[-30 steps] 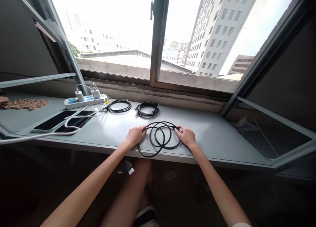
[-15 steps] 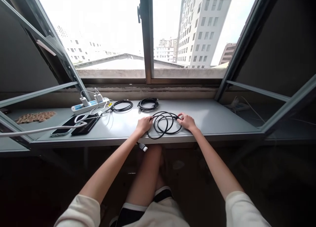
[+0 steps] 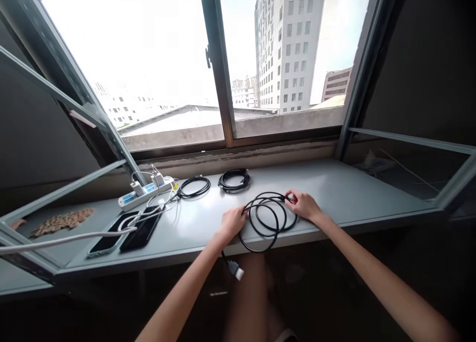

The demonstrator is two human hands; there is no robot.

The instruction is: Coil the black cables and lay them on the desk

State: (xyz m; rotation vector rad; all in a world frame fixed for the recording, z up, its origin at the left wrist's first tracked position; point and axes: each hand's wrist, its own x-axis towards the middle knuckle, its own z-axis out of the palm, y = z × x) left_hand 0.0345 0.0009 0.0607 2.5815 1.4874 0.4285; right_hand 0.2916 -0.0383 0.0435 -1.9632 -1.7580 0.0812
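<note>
A black cable [image 3: 275,230] lies in loose, overlapping loops at the front edge of the grey table. My left hand [image 3: 233,221] is closed on the left side of the loops. Below that hand, a connector [image 3: 235,269] with a pale tip hangs over the table's edge. My right hand [image 3: 302,203] pinches the cable at the upper right of the loops. Behind my hands sit two coiled black cables, one [image 3: 234,180] near the middle and another [image 3: 194,187] further left.
At the left, a white power strip [image 3: 139,197] holds plugged-in chargers. White cords cross two dark phones, one [image 3: 141,231] beside the other [image 3: 107,240]. A brown beaded mat [image 3: 61,222] lies further left. Metal frame posts flank the grey table [image 3: 334,188], with a window behind.
The view has tilted and shifted, so the table appears lower. Both hands still hold the looped cable, and its loops have changed shape slightly.
</note>
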